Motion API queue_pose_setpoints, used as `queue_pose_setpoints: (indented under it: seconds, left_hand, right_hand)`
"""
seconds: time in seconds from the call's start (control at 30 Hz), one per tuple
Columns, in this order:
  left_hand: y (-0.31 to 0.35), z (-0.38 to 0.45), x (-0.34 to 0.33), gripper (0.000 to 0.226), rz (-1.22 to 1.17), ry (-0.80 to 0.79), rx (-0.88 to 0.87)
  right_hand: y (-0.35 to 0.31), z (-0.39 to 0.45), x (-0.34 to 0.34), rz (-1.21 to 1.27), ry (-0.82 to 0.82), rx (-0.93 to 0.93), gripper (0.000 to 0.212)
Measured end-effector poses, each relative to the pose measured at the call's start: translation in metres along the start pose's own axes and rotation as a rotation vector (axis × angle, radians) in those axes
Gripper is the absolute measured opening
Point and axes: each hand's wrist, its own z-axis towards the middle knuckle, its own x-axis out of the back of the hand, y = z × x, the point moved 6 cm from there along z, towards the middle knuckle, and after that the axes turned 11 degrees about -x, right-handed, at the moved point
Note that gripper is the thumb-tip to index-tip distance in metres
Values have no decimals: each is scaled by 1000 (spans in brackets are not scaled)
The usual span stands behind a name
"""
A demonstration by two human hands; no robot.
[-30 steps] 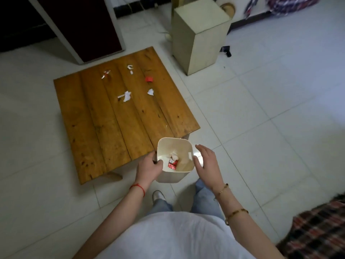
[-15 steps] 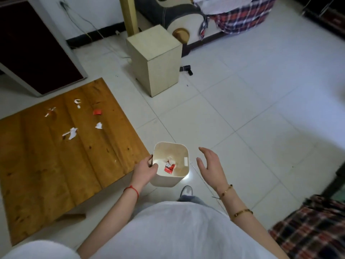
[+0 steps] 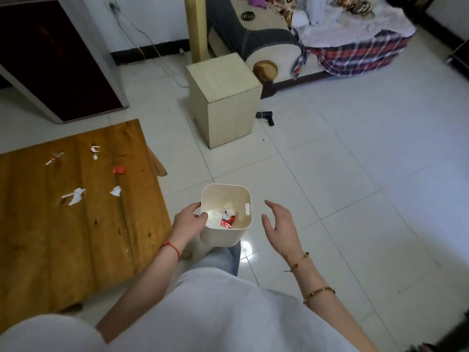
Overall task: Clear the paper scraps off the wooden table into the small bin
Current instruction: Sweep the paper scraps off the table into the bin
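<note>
Cream bin (image 3: 223,237) upright (mouth upward), left hand (image 3: 187,222) gripping its rim, right hand (image 3: 280,224) spread.

This is a lived-in home room: glossy white floor tiles (image 3: 355,161), a grey-and-cream upholstered sofa (image 3: 256,44) heaped with a plaid blanket (image 3: 360,53), a low orange-brown plank table (image 3: 76,224), and a dark wooden cabinet (image 3: 50,54) against the white wall.

Open tiled floor (image 3: 355,174) lies right of and beyond the small bin (image 3: 223,235). The wooden table (image 3: 76,237) bounds the left side, its far half strewn with paper scraps (image 3: 73,196). A beige box (image 3: 224,100) stands on the floor further off; a sofa (image 3: 266,47) closes the far right.
</note>
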Motion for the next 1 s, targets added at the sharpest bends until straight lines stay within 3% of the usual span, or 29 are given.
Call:
queue_pose_setpoints:
  seconds: [0.47,0.77,1.0]
  left_hand:
    - [57,176,82,52,-167,274,149]
    - [52,202,117,51,-337,445,361]
    - [45,206,117,44,-543,779,578]
  right_hand:
    - [-154,272,-2,-82,-194,289,41]
    - [-264,360,-65,-228,-438,585,40]
    - [-343,397,-133,-359,-688,923,39]
